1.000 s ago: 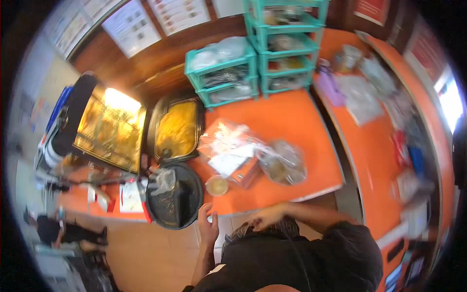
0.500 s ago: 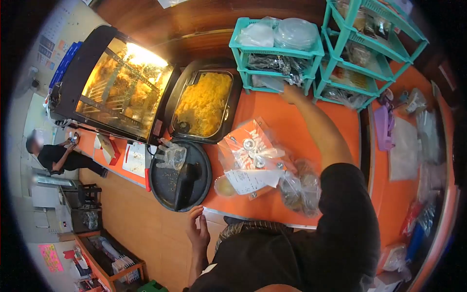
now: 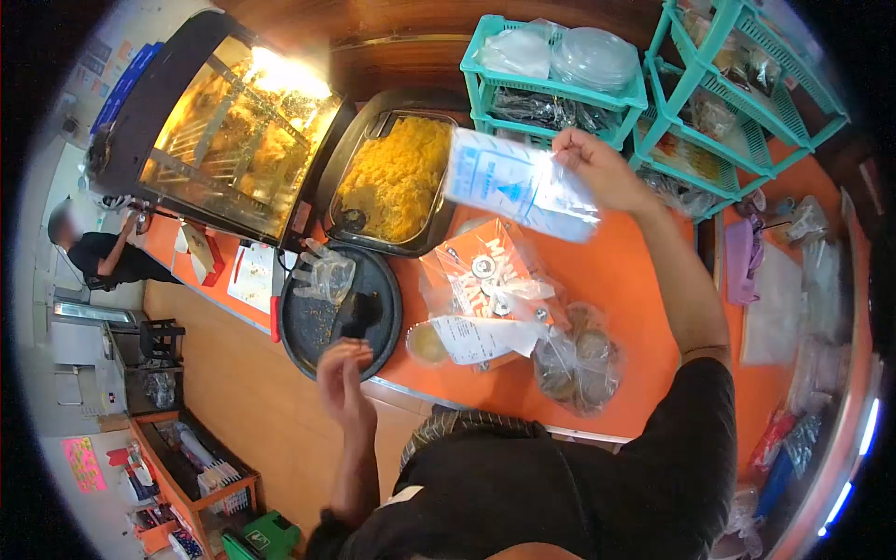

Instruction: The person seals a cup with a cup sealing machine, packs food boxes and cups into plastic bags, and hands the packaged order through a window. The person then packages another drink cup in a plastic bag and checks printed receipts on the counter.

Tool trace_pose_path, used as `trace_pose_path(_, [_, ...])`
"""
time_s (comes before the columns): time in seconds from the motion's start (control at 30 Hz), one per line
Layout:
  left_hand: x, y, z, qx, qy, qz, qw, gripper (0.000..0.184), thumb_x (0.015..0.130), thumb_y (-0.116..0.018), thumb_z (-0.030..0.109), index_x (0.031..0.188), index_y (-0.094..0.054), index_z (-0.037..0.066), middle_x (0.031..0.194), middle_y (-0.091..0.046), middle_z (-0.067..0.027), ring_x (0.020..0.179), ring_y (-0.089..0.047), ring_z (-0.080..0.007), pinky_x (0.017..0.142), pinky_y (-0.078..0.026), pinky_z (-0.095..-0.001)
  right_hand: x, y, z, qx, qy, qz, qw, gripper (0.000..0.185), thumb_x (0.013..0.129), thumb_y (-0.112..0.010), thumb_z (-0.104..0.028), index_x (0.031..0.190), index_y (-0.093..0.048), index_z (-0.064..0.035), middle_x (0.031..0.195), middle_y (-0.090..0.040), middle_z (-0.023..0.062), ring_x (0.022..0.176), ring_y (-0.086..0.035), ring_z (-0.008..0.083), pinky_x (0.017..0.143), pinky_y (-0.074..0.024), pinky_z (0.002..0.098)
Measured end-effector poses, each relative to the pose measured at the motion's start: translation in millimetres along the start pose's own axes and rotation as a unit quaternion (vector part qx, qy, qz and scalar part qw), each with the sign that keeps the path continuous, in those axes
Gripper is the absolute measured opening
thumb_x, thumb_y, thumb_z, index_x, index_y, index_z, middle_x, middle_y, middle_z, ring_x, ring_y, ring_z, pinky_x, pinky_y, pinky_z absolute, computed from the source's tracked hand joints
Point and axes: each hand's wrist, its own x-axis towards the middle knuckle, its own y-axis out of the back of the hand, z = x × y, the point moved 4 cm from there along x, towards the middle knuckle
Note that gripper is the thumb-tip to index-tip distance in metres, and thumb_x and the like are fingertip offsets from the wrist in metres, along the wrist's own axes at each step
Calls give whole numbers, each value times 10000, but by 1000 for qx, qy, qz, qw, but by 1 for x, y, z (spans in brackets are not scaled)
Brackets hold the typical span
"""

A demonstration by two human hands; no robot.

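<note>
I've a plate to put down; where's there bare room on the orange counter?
The orange counter is bare right of the bagged orange box and bagged containers, towards the turquoise racks, though the right hand, holding a clear packet, reaches over it. It's crowded leftward: black tray, pan of yellow rice and food warmer sit close together.

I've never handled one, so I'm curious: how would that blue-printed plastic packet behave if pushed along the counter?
The packet may slide easily, as its film looks glossy. It's probably light: the right hand holds it by one edge. Its film, creased near the hand, suggests it could crumple.
</note>
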Motion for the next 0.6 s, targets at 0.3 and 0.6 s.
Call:
trace_pose_path(0.3, [61, -123, 60, -485, 184, -382, 765, 706, 957, -599, 333, 1502, -268, 30, 1409, -487, -197, 1263, -533, -270, 1022, -468, -422, -25, -31, -157, 73, -48, -295, 952, 142, 928, -639, -181, 953, -606, -45, 833, -603, -36, 794, -544, 27, 691, -444, 210])
trace_pose_path(0.6, [12, -93, 99, -446, 234, -329, 799, 427, 935, -567, 2, 1319, -379, 20, 1208, -587, -180, 1054, -655, -301, 806, -619, -467, -31, -54, -238, -117, -86, -328, 933, 159, 887, -661, -131, 967, -669, 5, 880, -705, 45, 804, -650, 89, 748, -510, 247])
